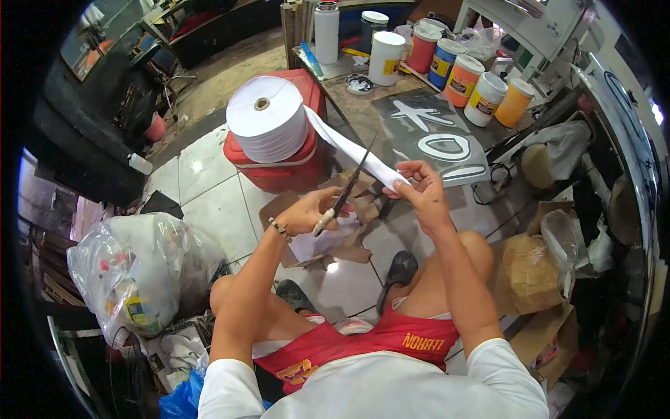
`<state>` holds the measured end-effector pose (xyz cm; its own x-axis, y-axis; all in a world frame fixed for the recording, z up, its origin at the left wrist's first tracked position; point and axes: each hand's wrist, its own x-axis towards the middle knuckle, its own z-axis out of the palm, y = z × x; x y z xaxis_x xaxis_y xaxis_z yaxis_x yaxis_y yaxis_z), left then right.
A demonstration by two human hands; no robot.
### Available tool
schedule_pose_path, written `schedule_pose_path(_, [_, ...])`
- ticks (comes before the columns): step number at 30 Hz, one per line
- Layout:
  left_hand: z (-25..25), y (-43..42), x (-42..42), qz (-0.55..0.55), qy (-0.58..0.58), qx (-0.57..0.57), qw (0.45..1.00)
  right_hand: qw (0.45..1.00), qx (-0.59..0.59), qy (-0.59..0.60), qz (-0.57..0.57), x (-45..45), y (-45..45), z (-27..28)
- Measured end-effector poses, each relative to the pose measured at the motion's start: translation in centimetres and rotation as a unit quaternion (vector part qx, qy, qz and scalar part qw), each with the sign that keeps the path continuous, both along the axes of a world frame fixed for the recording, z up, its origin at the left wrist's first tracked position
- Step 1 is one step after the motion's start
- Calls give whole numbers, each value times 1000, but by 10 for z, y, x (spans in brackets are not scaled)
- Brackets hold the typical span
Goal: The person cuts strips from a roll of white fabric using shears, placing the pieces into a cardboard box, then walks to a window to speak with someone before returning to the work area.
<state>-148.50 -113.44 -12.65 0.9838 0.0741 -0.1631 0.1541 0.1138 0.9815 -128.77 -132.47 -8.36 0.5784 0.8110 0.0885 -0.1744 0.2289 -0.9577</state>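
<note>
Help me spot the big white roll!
Find the red box on the tiled floor. The roll sits on top, its strip stretching to the right hand. Unlike the jars nearby, it is wide, with a brown core in its top.

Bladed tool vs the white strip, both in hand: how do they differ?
Colour: the bladed tool has a dark blade and pale handle; the strip is plain white.
Shape: the tool tapers to a point, while the strip is a broader band running back to the roll.
Hold: the left hand grips the tool near its handle; the right hand holds the strip near its end.
Shared: both are long and narrow.
</note>
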Motion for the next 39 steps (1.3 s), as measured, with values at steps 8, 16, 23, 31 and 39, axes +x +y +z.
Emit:
schedule_pose_path(8, [7, -6, -19, 29, 40, 5, 999, 989, -65, 72, 109, 15, 4, -1])
schedule_pose_path(16, [13, -15, -29, 25, 24, 14, 999, 968, -175, -20, 179, 5, 18, 9])
schedule_pose_path(23, [40, -30, -31, 8, -9, -36, 999, 978, 98, -35, 178, 3, 26, 2])
schedule_pose_path(31, [37, -40, -26, 8, -99, -31, 995, 959, -1, -60, 279, -6, 22, 6])
schedule_pose_path(39, [30, -36, -30, 32, 38, -47, 998, 975, -2, -96, 201, 3, 22, 14])
